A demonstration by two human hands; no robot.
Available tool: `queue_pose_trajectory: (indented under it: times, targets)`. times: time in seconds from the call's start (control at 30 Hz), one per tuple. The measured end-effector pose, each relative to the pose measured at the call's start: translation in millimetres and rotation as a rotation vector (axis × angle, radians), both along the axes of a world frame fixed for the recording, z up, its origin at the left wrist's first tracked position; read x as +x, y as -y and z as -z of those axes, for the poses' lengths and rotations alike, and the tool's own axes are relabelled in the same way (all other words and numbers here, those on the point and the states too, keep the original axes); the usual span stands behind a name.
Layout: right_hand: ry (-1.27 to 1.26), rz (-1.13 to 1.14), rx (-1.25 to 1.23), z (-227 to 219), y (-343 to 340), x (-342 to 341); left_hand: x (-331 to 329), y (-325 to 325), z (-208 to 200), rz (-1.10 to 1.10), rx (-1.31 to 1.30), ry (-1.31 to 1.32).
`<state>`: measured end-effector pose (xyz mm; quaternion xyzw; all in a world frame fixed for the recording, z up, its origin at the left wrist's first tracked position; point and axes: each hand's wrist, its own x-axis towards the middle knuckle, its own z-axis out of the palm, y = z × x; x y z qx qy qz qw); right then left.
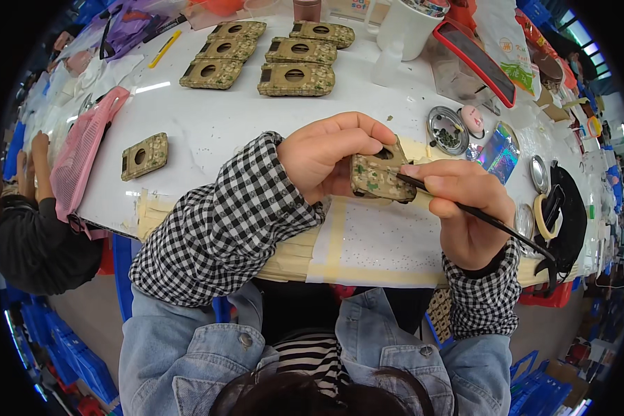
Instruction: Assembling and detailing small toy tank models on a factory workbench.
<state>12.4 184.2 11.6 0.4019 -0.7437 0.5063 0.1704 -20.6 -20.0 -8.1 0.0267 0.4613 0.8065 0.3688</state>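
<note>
My left hand (320, 154) grips a small camouflage-painted model tank hull (376, 177) by its far left side, above the front of the table. A round opening in the hull is partly hidden behind the fingers. Pinched like a pen in my right hand (470, 201) is a thin black tool (496, 220); whether it is tweezers or a brush I cannot tell. Its tip meets the hull's right side. One similar hull (145, 158) lies alone to the left. Several more camouflage hulls (297, 81) are lined up in two columns at the back.
Right of my hands are a round tin (448, 130) with dark green bits, a shiny holographic packet (500, 151), a tape roll (549, 216) and a red-cased phone (475, 61). A white mug (405, 31) stands behind. At left, a pink mesh bag (90, 156) lies beside another person's arm (41, 166).
</note>
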Motion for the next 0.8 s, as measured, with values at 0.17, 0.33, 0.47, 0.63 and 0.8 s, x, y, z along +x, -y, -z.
queue_pose_trajectory:
  times: [0.17,0.33,0.47,0.63,0.8]
  targets:
    - [0.012,0.007,0.004,-0.8,0.7,0.3,-1.0,-0.3,1.3,0.003,-0.001,-0.006]
    - [-0.003,0.014,0.020,-1.2,0.6,0.0,-0.8,0.1,1.6,0.005,0.003,-0.008]
    - [-0.005,0.015,0.021,-1.7,0.3,0.4,-0.7,-0.1,0.5,0.006,-0.013,-0.011]
    - [-0.005,0.016,0.019,-1.7,0.9,0.6,-0.1,0.0,-0.1,0.004,-0.013,-0.009]
    - [0.001,0.012,0.029,-2.5,0.8,0.9,-0.4,0.1,0.3,0.005,-0.016,-0.010]
